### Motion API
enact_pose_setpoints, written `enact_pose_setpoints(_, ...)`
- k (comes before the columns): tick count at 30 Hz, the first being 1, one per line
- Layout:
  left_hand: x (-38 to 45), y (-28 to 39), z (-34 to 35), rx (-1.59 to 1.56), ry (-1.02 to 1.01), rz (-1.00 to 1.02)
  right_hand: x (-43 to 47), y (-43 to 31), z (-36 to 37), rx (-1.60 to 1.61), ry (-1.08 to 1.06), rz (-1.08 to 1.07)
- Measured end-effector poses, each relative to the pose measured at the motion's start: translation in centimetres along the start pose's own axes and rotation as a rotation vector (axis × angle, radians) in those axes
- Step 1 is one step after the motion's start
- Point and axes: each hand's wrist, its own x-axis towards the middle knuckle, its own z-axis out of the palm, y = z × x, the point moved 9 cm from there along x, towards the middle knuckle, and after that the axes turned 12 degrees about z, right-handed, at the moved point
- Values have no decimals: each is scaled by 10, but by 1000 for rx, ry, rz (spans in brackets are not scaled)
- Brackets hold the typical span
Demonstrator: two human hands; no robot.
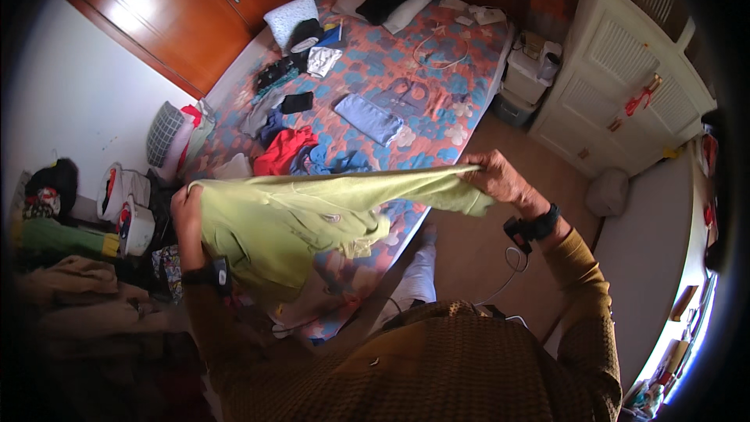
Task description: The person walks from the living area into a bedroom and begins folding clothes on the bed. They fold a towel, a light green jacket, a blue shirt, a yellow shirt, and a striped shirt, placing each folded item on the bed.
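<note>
A light green long-sleeved garment [293, 217] is stretched sideways above the bed. My left hand [188, 211] grips its left end, while my right hand [495, 176] pinches the other end, near what looks like a sleeve. The cloth's lower part hangs down in loose folds between them. Beyond it on the floral bedsheet [430, 129] lie a folded light blue cloth [369, 119], a red garment [285, 149], crumpled blue clothing [328, 161] and a small folded black cloth [297, 103].
Pillows [389, 3], a white cable [439, 65] and more clothes lie farther up the bed. Bags and piled clothing [76, 275] stand at the left. Storage boxes [524, 79] and a white cabinet [624, 58] are at the right, with a round pouf [607, 191] on the floor.
</note>
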Motion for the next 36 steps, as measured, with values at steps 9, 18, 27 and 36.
enact_pose_setpoints(9,233,61,391,-452,-371,76,99,240,-64,271,379,595)
enact_pose_setpoints(18,67,13,646,-407,-640,-86,98,454,-90,299,513,986)
enact_pose_setpoints(27,-135,-29,686,-177,-587,24,72,468,-85,666,527,924)
enact_pose_setpoints(36,-97,8,705,-948,-524,-542,60,493,-110,741,714,974)
